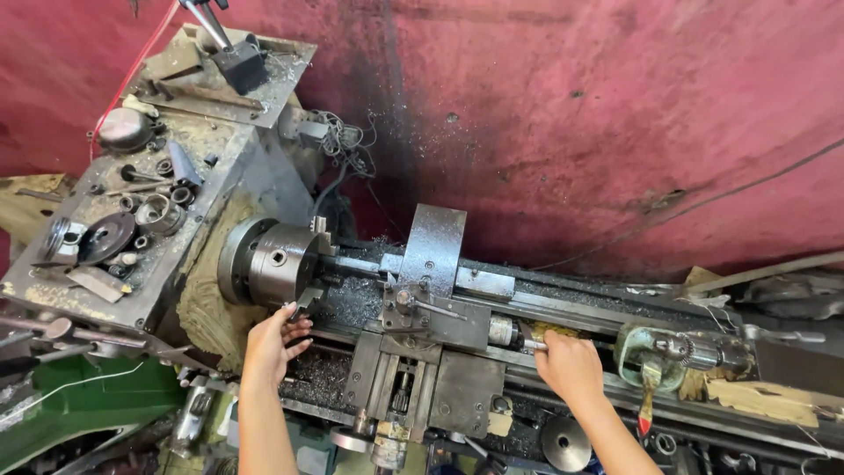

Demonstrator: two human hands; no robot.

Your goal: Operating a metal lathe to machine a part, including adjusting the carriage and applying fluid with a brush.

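Touching chuck (280,261), left hand (271,341) grip apart, right hand (571,365) grip unclear, fingers hidden over handle (533,345)

I'm looking down at a deep red wall (615,114), scuffed and patchy, with a dark sooty streak (396,97) running down it and grey specks scattered over the paint. A thin dark cable (703,204) sags across the wall on the right, a red wire (132,70) drops along it at the top left, and flat, even light fills the place with no hard shadows. Down in the lower left corner I'm catching a green surface (83,400) in shade.
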